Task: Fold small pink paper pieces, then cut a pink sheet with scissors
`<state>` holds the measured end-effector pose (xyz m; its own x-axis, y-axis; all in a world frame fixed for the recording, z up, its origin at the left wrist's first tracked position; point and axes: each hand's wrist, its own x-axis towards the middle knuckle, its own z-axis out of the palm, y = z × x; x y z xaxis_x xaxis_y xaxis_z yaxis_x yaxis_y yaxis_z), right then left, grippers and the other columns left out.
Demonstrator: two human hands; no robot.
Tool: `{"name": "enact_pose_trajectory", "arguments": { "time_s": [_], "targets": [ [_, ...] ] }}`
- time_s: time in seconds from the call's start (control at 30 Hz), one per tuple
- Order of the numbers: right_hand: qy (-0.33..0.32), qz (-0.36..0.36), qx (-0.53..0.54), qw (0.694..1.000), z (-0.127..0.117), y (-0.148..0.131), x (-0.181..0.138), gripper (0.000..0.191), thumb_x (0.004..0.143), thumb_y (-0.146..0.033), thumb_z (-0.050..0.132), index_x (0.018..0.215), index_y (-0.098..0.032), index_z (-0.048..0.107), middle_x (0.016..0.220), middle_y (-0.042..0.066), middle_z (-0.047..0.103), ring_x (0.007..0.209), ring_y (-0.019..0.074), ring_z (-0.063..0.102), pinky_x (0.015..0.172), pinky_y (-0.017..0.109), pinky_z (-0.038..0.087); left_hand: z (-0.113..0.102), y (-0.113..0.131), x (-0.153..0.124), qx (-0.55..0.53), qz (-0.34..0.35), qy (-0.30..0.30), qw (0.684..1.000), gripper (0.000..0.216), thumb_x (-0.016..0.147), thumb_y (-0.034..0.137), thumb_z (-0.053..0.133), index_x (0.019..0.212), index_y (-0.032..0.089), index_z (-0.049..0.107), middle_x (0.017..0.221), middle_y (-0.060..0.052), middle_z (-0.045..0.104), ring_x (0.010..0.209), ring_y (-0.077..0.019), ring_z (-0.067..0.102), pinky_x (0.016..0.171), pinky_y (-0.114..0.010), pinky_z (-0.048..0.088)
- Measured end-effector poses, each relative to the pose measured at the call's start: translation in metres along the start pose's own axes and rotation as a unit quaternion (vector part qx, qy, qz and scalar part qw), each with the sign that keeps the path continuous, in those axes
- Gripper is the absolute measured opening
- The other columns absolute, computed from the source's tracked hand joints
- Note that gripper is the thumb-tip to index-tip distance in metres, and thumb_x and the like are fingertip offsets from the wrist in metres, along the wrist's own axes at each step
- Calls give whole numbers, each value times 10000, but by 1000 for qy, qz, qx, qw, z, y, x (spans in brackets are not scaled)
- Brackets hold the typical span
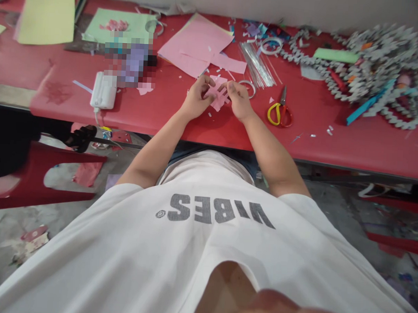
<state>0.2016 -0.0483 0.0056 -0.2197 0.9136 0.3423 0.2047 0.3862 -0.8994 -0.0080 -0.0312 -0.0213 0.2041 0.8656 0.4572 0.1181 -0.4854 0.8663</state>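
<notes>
From my feed, both hands meet over the near edge of the red desk (334,139), left of the yellow-and-red-handled scissors (280,112). Pinched between them is a small pink paper cut-out (218,96). The left hand (196,99) has its fingertips closed narrowly on the cut-out's left edge, and the right hand (239,100) grips the right edge the same way. The piece sits squarely in the gap, no nearer one hand than the other. It is held just above the desk, or resting on it (I cannot tell which from this angle). Its slit strips seem to run slantwise, from far-left to near-right, but it is too small for me to be sure of a long axis. The scissors lie flat just right of the right hand, apart from it, handles toward the body and blades pointing away. A tape ring (248,87) lies between the scissors and the right hand's fingertips, slightly farther out. Beyond the scissors and to their left lie clear plastic strips (257,64) and a large pink sheet (196,47). Well right of the scissors, grey paper chains (379,58) are heaped loose on the desk, not in any box or tray.
</notes>
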Motion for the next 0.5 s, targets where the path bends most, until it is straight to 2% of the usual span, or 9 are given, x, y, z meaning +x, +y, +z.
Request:
{"name": "enact_pose_trajectory", "arguments": {
  "time_s": [0.13, 0.37, 0.5],
  "targets": [
    [-1, 1, 4, 1000, 0, -2, 0, 1033, 816, -1231, 341, 954, -321, 810, 865, 80, 706, 978, 350, 757, 1011, 618, 688, -1, 15, -1, 1, -9, -16, 1000, 267, 1065, 422, 860, 1113, 250, 661, 920, -19, 528, 982, -252, 694, 1059, -493, 629],
    [-22, 12, 10, 1000, -1, -17, -3, 1048, 779, -1246, 394, 1053, -332, 826, 873, 73, 708, 956, 319, 730, 920, 528, 682, -4, 47, -5, -18, -21, -28, 999, 327, 1034, 436, 900, 1143, 243, 660, 957, -34, 563, 1058, -273, 698, 1097, -517, 622],
    [-8, 11, -2, 1000, 1, -7, 0, 1009, 822, -1231, 362, 990, -332, 786, 854, 63, 670, 933, 311, 716, 900, 521, 668, -3, 42, -4, -14, -15, -26, 999, 325, 1034, 433, 895, 1142, 236, 659, 953, -18, 535, 1040, -263, 704, 1084, -527, 618]
  ]
}}
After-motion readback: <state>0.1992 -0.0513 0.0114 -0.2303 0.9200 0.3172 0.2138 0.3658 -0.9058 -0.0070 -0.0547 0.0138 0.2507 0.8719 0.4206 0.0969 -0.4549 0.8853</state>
